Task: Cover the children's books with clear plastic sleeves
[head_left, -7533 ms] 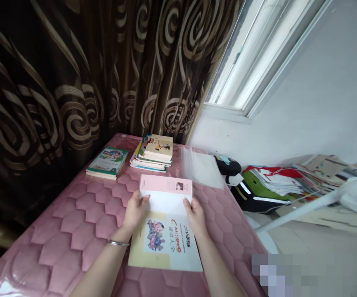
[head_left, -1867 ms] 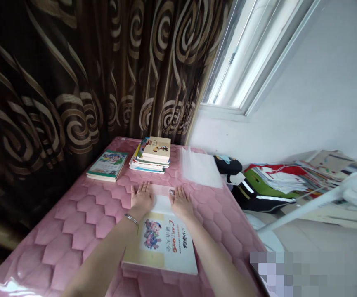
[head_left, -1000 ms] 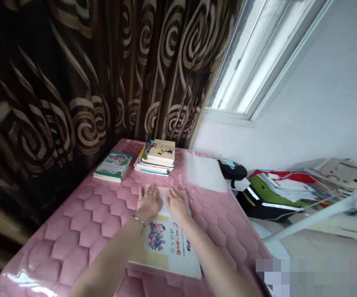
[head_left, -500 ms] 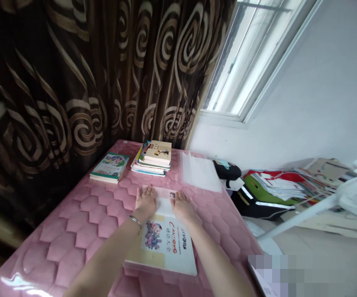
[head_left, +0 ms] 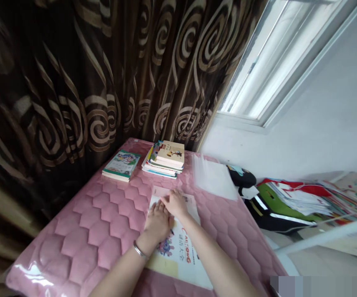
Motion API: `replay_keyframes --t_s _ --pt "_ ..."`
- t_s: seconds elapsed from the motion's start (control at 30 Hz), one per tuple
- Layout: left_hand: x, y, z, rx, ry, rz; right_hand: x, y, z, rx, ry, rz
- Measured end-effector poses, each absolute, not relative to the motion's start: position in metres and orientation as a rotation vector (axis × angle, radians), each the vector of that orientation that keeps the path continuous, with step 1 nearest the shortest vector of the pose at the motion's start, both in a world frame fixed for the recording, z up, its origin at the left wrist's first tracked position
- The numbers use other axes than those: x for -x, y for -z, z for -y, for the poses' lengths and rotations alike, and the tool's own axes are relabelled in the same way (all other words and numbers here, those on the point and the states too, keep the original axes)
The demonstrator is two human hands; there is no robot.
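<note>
A white and pale-yellow book with red lettering and a cartoon picture lies on the pink padded surface, its far part partly under my hands. My left hand, a silver bangle at its wrist, rests flat on the book's left side with fingers stretched out. Just beyond it, my right hand lies on the book's far part, fingers extended and its thumb side close against my left fingertips. Whether a clear cover lies over the book, I cannot tell.
A green-edged book pile lies at the far left, and a taller stack of books stands at the back. Beside it lie translucent plastic sheets. Bags and papers are heaped at the right. A patterned curtain hangs behind.
My hands, earlier apart on the two sides of the book's far part, have come together. My left hand is now nearer me on the book. The view has shifted left.
</note>
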State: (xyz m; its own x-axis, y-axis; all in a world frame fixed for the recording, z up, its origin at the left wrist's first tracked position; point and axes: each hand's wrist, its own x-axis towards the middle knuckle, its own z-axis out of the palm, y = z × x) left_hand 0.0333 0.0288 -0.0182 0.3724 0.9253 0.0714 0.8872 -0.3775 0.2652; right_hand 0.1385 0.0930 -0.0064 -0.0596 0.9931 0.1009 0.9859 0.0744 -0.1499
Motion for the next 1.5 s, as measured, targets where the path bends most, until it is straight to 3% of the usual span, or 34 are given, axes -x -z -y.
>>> replay_keyframes --t_s 0.23,0.4,0.63,0.97,1.5 --pt "-0.035 0.024 -0.033 -2.399 -0.224 -1.639 -0.109 0.005 -0.144 2.107 -0.272 2.189" --pt "-0.035 0.022 -0.035 -2.353 -0.194 -1.610 -0.104 0.009 -0.168 2.170 -0.226 2.145" --pt "-0.034 0.015 -0.034 -2.351 -0.185 -1.601 -0.098 0.012 -0.151 2.094 -0.151 2.125" --pt "-0.036 0.014 -0.034 -2.344 -0.164 -1.645 -0.110 0.010 -0.138 2.035 -0.444 2.148" --pt "-0.034 0.011 -0.034 -2.342 -0.150 -1.592 -0.103 0.019 -0.154 2.070 -0.228 2.049"
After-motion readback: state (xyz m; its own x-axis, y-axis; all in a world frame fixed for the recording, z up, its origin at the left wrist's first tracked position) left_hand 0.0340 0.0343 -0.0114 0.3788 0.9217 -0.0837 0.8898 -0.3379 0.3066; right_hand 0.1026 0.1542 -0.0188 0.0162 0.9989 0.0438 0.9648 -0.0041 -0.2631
